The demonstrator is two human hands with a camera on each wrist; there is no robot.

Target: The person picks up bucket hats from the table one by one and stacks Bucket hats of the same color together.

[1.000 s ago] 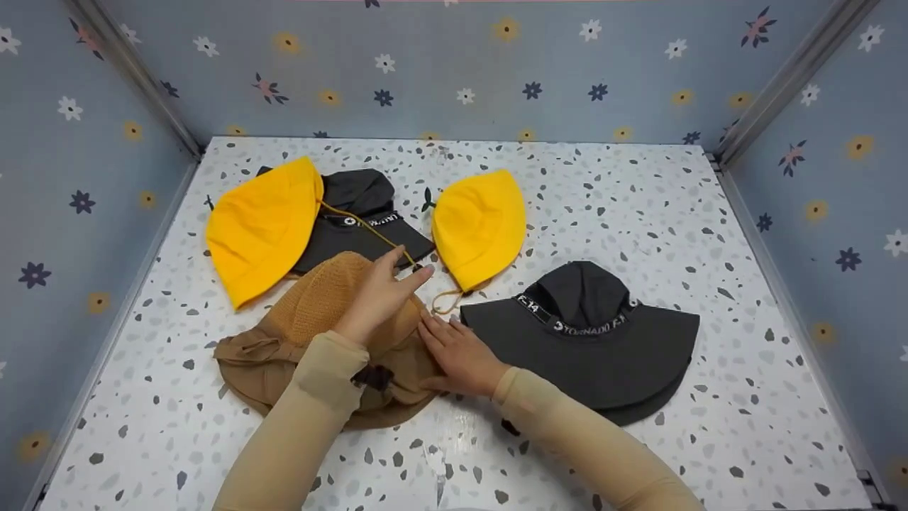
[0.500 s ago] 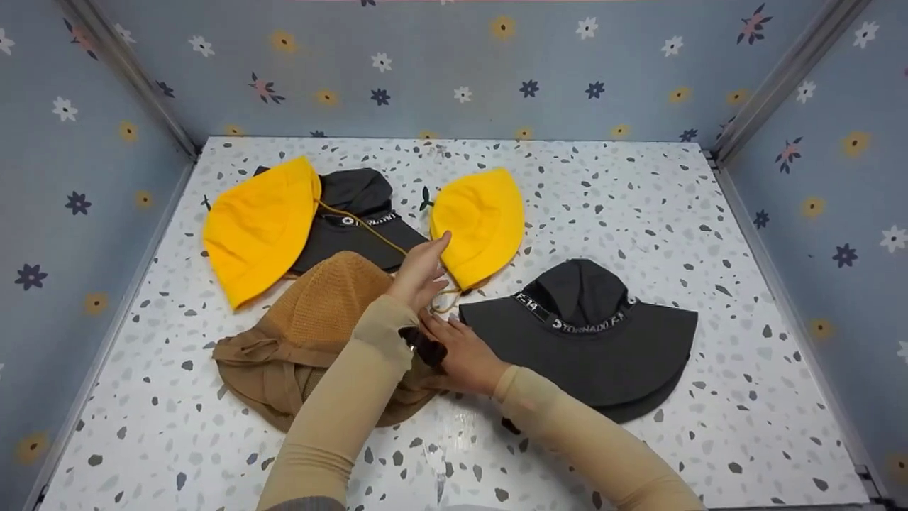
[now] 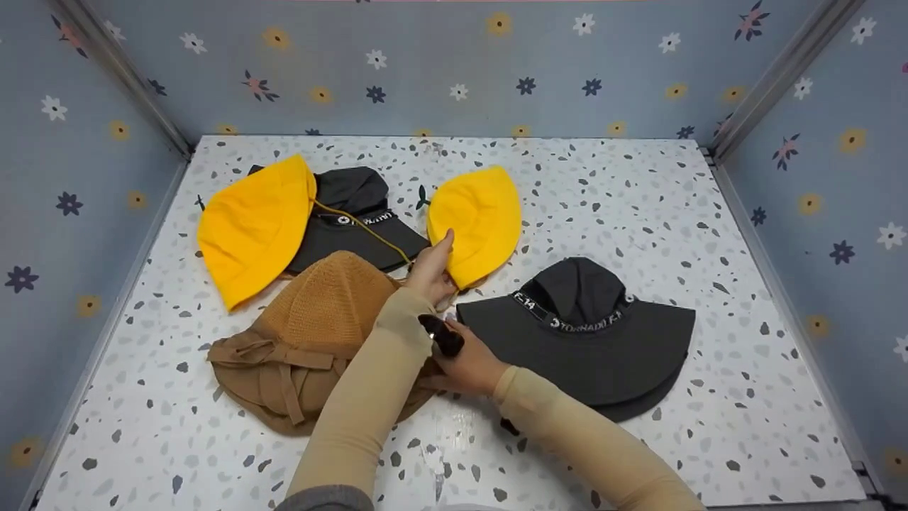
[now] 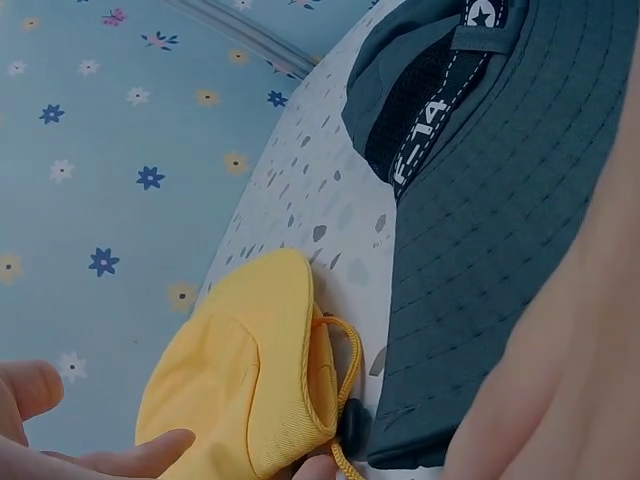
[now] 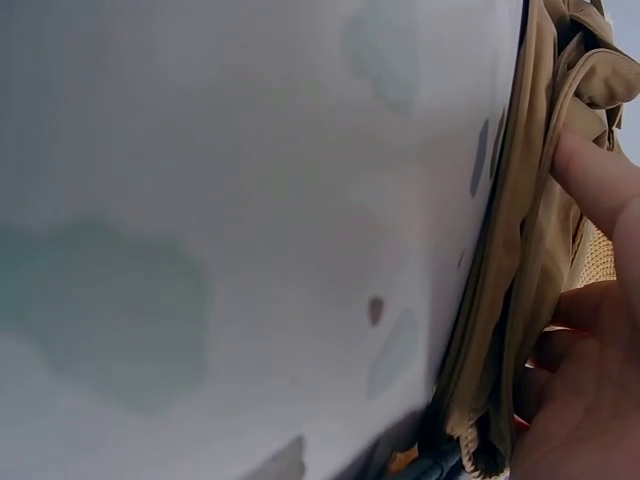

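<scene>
1. Where the left yellow hat [image 3: 255, 234] overlaps the rear dark hat [image 3: 347, 245] near the far-left corner of the table [image 3: 624, 199], avoid dragging the trailing cord [image 3: 367, 227].
2. Brown hat [image 3: 333, 305]: toward the near-left corner; steady it lightly to avoid creasing.
3. Left hand [image 3: 433, 273]: at the right yellow hat [image 3: 486, 227], mid-table; grip or mere touch cannot be told. It should clear the cord loop [image 4: 352, 370].
4. Right hand [image 3: 477, 365]: thumb and bent fingers grip the brown hat's right brim.
5. Front dark hat [image 3: 603, 355]: toward the right edge; best left undisturbed.
</scene>
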